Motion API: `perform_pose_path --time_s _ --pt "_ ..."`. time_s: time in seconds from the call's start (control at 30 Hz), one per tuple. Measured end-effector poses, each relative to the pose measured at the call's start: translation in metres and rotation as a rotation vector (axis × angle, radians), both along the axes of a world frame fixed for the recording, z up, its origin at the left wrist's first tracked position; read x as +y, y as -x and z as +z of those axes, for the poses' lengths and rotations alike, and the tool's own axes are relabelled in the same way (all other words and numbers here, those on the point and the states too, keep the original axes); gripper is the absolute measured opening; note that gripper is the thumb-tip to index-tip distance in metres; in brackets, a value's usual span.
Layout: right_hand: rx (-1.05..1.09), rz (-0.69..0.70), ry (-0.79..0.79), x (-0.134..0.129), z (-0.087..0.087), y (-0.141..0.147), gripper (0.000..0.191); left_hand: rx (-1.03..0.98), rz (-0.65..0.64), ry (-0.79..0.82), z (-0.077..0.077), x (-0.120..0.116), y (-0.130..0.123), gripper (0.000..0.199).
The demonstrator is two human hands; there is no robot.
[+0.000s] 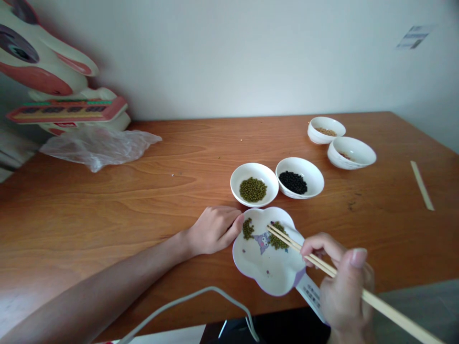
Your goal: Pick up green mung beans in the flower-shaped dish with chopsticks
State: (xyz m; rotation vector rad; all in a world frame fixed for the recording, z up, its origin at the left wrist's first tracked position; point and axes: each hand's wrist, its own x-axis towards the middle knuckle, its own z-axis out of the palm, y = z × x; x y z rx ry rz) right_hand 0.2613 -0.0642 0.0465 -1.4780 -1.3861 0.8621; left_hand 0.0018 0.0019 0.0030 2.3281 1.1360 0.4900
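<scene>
A white flower-shaped plate (267,274) with a purple rim and a cartoon figure lies near the table's front edge. Two piles of green mung beans rest on it, a small pile (247,229) at the left and a larger pile (279,236) towards the right. My left hand (217,229) is closed at the plate's left edge, thumb against the rim; its other fingertips are hidden. With my right hand (344,282) I grip a pair of wooden chopsticks (315,260), their tips at the larger pile. Whether a bean sits between the tips is too small to tell.
Behind the plate stand a bowl of mung beans (253,189) and a bowl of black beans (293,182). Two more white bowls (351,157) are farther right, near a pale strip (422,185). A plastic bag (100,145) and toy keyboard (68,112) lie left; a cable (186,298) loops in front.
</scene>
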Motion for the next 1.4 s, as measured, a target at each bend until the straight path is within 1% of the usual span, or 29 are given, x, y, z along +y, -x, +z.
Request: perform_pose_path --time_s 0.13,0.37,0.5,0.63,0.93,1.07,1.23,1.3,1.4 --pt "-0.004 0.014 0.002 0.000 -0.002 -0.002 0.080 0.004 0.001 -0.005 -0.001 0.000 0.000 0.040" --pt "0.000 -0.006 -0.002 0.002 0.000 0.000 0.079 0.009 0.004 -0.010 -0.002 -0.001 0.001 0.039" --pt "0.036 0.002 0.006 0.002 0.000 -0.001 0.080 0.001 0.002 -0.002 -0.002 -0.001 0.001 0.039" --pt "0.020 0.009 -0.001 0.002 0.001 -0.001 0.078 0.001 0.005 0.004 -0.001 0.000 0.000 0.039" --pt "0.009 -0.032 -0.040 0.002 0.003 0.004 0.074 0.003 0.000 -0.008 -0.002 -0.001 0.001 0.039" --pt "-0.006 -0.030 -0.034 0.001 -0.001 0.000 0.076 0.006 0.004 -0.015 -0.002 -0.001 0.001 0.039" --pt "-0.007 0.043 -0.071 0.001 -0.013 -0.009 0.083 0.010 0.005 -0.013 -0.002 -0.001 0.001 0.039" --pt "-0.017 0.051 -0.054 0.002 -0.013 -0.009 0.084 0.012 0.007 -0.012 -0.001 -0.001 0.001 0.039" --pt "-0.010 0.033 -0.009 0.002 -0.009 -0.004 0.082 0.003 0.006 -0.003 0.000 -0.001 0.000 0.040"
